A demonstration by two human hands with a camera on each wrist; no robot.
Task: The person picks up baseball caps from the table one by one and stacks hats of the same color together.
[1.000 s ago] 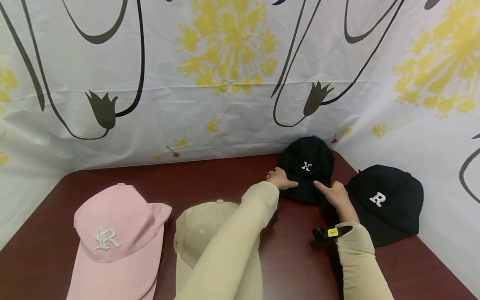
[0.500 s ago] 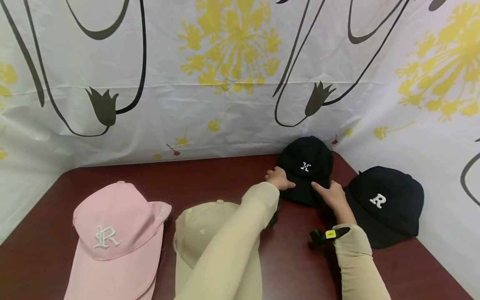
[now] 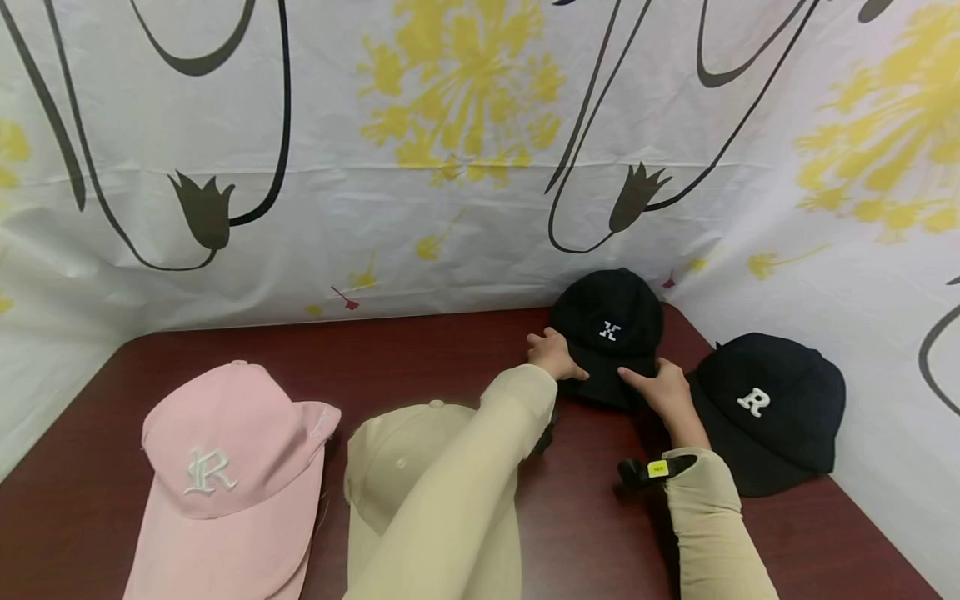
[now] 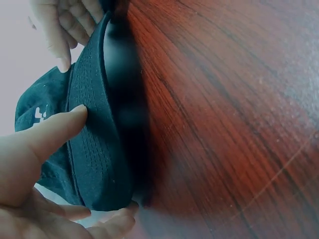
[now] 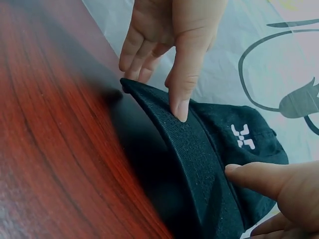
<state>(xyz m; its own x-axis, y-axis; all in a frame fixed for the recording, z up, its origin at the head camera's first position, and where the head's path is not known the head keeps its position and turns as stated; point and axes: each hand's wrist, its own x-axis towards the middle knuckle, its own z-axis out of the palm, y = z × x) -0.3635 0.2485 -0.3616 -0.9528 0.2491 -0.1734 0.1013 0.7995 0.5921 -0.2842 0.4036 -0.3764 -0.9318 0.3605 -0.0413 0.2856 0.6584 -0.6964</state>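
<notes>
At the back right of the table, both hands are on a small black baseball cap point(image 3: 609, 304) with a white emblem. My left hand point(image 3: 557, 357) holds the left side of its brim. The thumb point(image 4: 62, 127) lies on top and the fingers reach round the brim's edge. On the other side my right hand point(image 3: 666, 390) grips the brim, its thumb point(image 5: 251, 174) across the top near the crown seam; its other fingers are mostly hidden. In the left wrist view the brim point(image 4: 94, 129) arches above the wood with a dark gap beneath.
Close to my right wrist sits another black cap point(image 3: 783, 392) with a white R. A beige cap point(image 3: 397, 458) lies under my left forearm, and a pink cap point(image 3: 232, 442) is at the left. A patterned white sheet point(image 3: 315, 167) encloses the dark red table point(image 3: 585, 517).
Both hands have shifted very slightly left, with the right thumb coming a little nearer the left hand. The small black cap has barely moved; the view drifts slightly.
</notes>
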